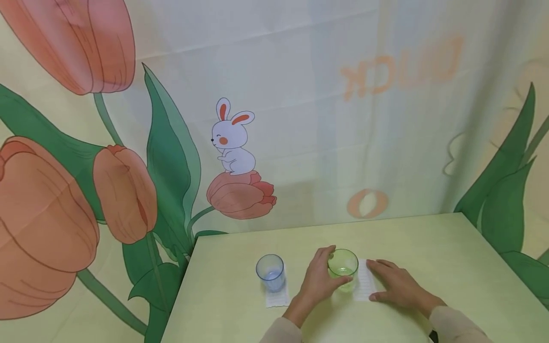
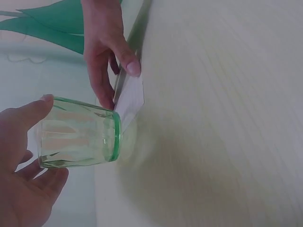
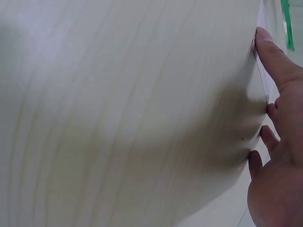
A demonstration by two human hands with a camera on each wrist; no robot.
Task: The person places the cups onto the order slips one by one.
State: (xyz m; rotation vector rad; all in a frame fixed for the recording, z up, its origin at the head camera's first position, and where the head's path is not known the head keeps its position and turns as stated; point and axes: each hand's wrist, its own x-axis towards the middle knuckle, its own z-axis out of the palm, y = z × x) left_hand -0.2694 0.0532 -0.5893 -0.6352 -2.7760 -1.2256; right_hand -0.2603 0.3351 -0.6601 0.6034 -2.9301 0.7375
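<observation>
My left hand (image 1: pixel 319 278) grips a clear green drinking glass (image 1: pixel 344 270), thumb on the near side and fingers round the far side. The glass stands upright with its thick green base low over the left part of a white lined paper (image 1: pixel 365 283); whether it touches is unclear. My right hand (image 1: pixel 399 285) lies at the paper's right side, fingers extended. In the right wrist view, the right thumb (image 3: pixel 274 56) touches the paper's edge. To the left, a clear blue glass (image 1: pixel 271 272) stands on another white paper (image 1: pixel 278 300).
The pale wood-grain table (image 1: pixel 231 319) ends at a back edge against a hanging cloth (image 1: pixel 300 157) printed with tulips and a rabbit. The blue glass stands left of my left forearm.
</observation>
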